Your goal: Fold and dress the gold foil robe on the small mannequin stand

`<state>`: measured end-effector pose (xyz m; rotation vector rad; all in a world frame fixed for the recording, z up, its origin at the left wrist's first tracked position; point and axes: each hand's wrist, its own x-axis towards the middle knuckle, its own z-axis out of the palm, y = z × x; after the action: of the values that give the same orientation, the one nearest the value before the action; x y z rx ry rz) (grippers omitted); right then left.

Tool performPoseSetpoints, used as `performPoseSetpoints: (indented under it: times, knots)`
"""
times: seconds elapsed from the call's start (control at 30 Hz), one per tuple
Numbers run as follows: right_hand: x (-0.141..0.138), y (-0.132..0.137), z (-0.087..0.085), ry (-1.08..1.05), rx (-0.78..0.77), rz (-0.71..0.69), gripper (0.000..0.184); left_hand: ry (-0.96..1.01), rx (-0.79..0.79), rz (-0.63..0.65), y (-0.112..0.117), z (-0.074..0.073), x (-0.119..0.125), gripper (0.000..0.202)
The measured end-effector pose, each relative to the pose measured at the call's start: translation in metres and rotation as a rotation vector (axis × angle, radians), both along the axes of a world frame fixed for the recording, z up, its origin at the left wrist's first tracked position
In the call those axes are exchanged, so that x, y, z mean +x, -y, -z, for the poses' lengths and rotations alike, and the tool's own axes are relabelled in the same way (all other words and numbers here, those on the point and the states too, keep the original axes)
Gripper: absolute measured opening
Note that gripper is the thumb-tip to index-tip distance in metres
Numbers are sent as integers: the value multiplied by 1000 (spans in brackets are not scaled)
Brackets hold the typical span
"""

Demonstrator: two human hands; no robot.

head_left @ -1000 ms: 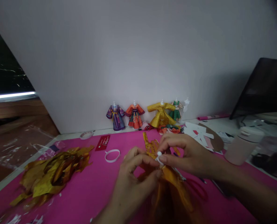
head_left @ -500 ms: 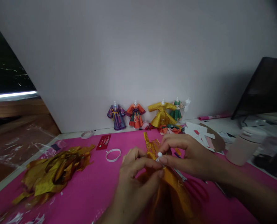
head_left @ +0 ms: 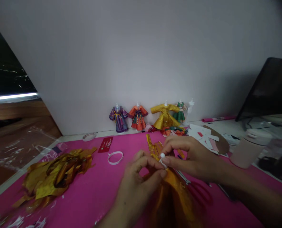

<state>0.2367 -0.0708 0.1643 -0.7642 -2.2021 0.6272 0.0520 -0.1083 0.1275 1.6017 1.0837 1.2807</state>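
While your right hand (head_left: 190, 158) is pinching the doll (head_left: 162, 155), your left hand (head_left: 138, 186), beside it, is apparently gripping the cloth (head_left: 177, 188) hanging below. Loosening that left pinch risks slipping; scissors (head_left: 188, 182) lying under your right hand could be snagging cloth.

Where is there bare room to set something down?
The pink mat lies bare between the gold scraps and left hand, below the white ring; a smaller patch lies between ring and gold strips. It's crowded around the right hand: gold cloth, scissors.
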Motion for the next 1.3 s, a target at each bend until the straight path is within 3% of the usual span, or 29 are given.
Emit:
performPoseSetpoints:
  times: [0.23,0.5,0.77,0.97,1.07,1.17,1.3]
  knots:
    - [2,0,0,20,-16,16,12,4,83,-58,-2,8,-13,8]
    - [2,0,-1,27,-4,15,13,24,50,23,1,9,-7,5]
    - [0,0,-3,24,-26,10,13,-46,38,85,-1,7,-6,14]
    - [0,-2,-1,5,-58,-7,14,76,83,16,-10,13,-9,10]
    - [2,-4,0,-1,-65,-26,16,106,95,82,-17,16,-12,21]
    - [3,-4,1,0,-71,-23,16,150,8,207,-22,15,-11,35]
    - [4,-6,1,3,-57,-36,17,170,-67,260,-26,11,-9,30]
